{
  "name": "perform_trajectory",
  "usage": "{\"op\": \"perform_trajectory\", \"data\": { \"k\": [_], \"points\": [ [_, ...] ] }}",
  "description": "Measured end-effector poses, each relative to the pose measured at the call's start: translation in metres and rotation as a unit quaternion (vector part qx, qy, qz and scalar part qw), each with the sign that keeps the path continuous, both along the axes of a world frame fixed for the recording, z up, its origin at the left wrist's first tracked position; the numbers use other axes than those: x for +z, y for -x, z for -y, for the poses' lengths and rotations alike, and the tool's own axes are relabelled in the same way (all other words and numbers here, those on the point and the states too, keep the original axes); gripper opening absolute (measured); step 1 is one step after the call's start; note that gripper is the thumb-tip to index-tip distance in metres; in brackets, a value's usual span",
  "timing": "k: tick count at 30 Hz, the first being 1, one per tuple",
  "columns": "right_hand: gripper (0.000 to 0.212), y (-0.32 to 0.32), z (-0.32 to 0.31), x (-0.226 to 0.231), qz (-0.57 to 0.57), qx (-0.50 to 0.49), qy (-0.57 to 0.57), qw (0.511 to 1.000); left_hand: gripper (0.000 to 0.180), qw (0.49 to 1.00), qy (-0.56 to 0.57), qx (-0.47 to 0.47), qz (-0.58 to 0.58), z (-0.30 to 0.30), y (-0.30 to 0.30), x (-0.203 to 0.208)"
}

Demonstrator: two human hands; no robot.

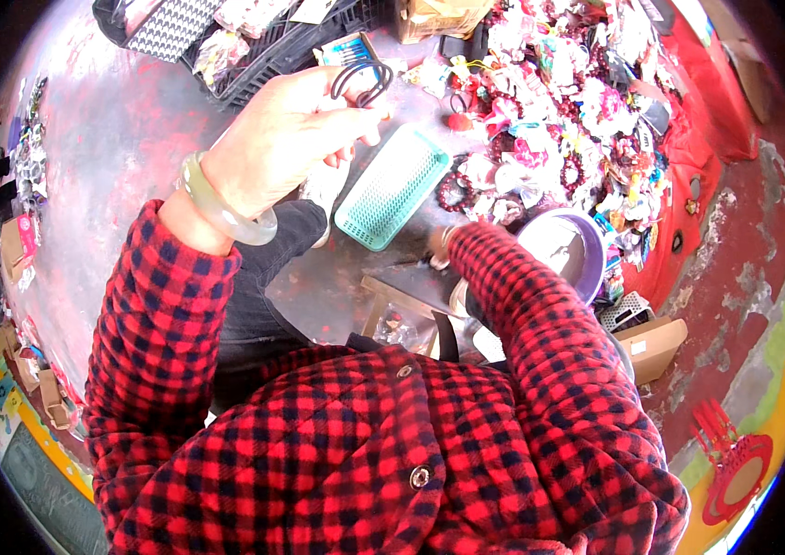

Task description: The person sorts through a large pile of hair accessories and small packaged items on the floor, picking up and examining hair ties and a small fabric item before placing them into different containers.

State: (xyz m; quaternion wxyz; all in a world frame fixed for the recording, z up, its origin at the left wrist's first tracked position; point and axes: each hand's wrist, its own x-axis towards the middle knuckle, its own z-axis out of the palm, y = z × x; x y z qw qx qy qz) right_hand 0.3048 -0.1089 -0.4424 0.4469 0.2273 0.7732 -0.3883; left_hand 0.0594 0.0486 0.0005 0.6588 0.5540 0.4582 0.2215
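Observation:
My left hand (pixel 277 139), with a pale bangle (pixel 217 208) on its wrist, is raised over the work area. Thumb and fingers pinch some thin black hair ties (pixel 383 81), which loop out past the fingertips. Right of and below that hand, a mint-green plastic basket (pixel 383 199) sits at a slant, apart from it. My right hand (pixel 439 248) is low, beside the basket's lower right end. The red-and-black checked sleeve covers most of it, so its fingers and anything in them cannot be made out.
A large heap of hair accessories (pixel 550 139) lies on red cloth at the right. Near my right forearm stands a purple-rimmed tub (pixel 593 254). Black crates (pixel 254 79) and a cardboard box (pixel 439 20) are at the far side. An open carton (pixel 656 350) rests lower right.

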Motion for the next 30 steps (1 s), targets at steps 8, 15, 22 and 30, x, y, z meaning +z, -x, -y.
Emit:
{"op": "perform_trajectory", "data": {
  "k": [8, 15, 22, 30],
  "points": [
    [0.027, -0.112, -0.189, 0.21, 0.004, -0.122, -0.227, 0.966, 0.014, 1.0, 0.003, 0.001, 0.013, 0.0, -0.001, 0.001],
    [0.014, -0.112, -0.173, 0.386, -0.189, -0.623, 0.022, 0.759, 0.011, 0.986, 0.125, 0.01, 0.106, -0.005, -0.035, -0.009],
    [0.009, -0.092, -0.114, 0.451, -0.392, -0.681, 0.081, 0.613, 0.026, 0.96, 0.188, -0.018, 0.205, 0.005, -0.086, -0.011],
    [0.031, -0.053, -0.118, 0.496, -0.238, -0.567, -0.133, 0.777, 0.025, 0.906, 0.246, -0.067, 0.338, 0.026, -0.128, 0.001]
  ]
}}
